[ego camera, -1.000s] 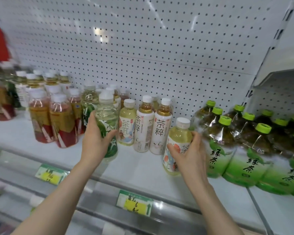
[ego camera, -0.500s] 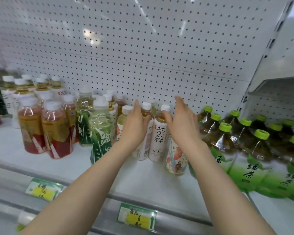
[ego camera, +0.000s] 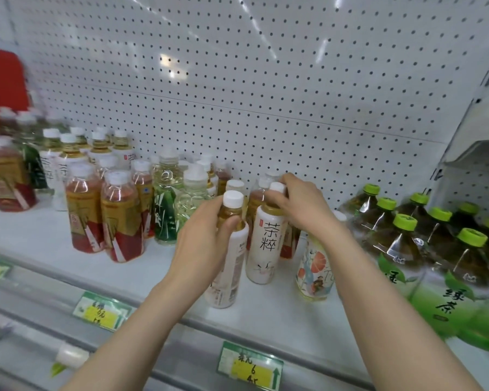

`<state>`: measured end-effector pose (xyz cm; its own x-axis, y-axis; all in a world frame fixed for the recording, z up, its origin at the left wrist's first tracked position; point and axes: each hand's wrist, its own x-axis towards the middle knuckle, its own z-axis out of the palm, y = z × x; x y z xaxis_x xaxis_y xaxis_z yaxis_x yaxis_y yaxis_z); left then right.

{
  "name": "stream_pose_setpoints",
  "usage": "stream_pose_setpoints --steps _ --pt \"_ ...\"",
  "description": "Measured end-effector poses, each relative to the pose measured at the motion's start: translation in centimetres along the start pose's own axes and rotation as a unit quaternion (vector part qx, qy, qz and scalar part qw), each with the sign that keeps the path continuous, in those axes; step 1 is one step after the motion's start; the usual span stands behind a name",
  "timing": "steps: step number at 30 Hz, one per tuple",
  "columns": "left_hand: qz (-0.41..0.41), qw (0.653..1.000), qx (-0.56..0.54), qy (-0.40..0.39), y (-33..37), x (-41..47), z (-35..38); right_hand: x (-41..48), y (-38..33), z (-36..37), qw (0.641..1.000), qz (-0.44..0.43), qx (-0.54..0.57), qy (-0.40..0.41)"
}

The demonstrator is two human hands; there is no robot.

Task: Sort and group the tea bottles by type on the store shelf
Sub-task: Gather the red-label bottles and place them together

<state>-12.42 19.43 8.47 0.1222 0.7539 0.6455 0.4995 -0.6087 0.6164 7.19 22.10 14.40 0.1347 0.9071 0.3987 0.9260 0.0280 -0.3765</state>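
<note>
1. The left hand (ego camera: 201,244) is curled round a white-sleeved tea bottle's (ego camera: 227,266) shoulder; the right hand (ego camera: 301,206) is closed round the twin bottle's (ego camera: 266,244) neck.
2. Both are found on the shelf (ego camera: 54,235), beside a floral-labelled bottle (ego camera: 315,270).
3. Grouping is judged under way; next, both must be lifted clear and carried to the matching white bottles (ego camera: 51,166) at back left.

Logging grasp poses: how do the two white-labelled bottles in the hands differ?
The left bottle sits further forward on the shelf than the right bottle. The left bottle shows small print, the right bottle large characters. The left hand grips a neck, the right hand a cap. Both have white caps and amber tea.
</note>
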Motion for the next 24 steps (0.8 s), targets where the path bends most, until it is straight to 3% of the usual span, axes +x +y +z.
stream_pose_setpoints --steps 4,9,11,13,14,17,19,24 --pt "-0.011 1.000 0.010 0.016 -0.6 -0.4 -1.6 0.4 -3.5 2.5 0.996 -0.068 0.062 0.006" --pt "-0.002 0.999 0.021 0.039 -0.6 -0.6 -1.5 0.5 -4.8 4.6 0.981 -0.071 0.183 0.001" --pt "0.000 0.999 0.026 0.043 -0.9 -0.6 -1.4 0.2 -3.8 5.3 0.973 -0.029 0.212 0.080" --pt "0.003 0.998 0.031 0.050 -1.0 -0.9 -1.3 0.4 -2.2 5.8 0.969 0.032 0.140 0.202" --pt "0.005 0.998 0.033 0.053 -1.0 -1.0 -1.2 0.7 -1.4 5.9 0.968 0.077 0.101 0.215" --pt "0.006 0.997 0.045 0.065 -1.0 -1.2 -1.0 2.3 0.2 5.8 0.968 0.213 0.080 0.110" --pt "0.003 0.995 0.066 0.077 -1.1 -1.3 -1.0 3.2 0.7 5.6 0.961 0.251 0.082 0.080" --pt "-0.009 0.988 0.116 0.104 -1.6 -1.5 -0.6 0.9 0.1 4.7 0.983 0.174 0.025 0.056"
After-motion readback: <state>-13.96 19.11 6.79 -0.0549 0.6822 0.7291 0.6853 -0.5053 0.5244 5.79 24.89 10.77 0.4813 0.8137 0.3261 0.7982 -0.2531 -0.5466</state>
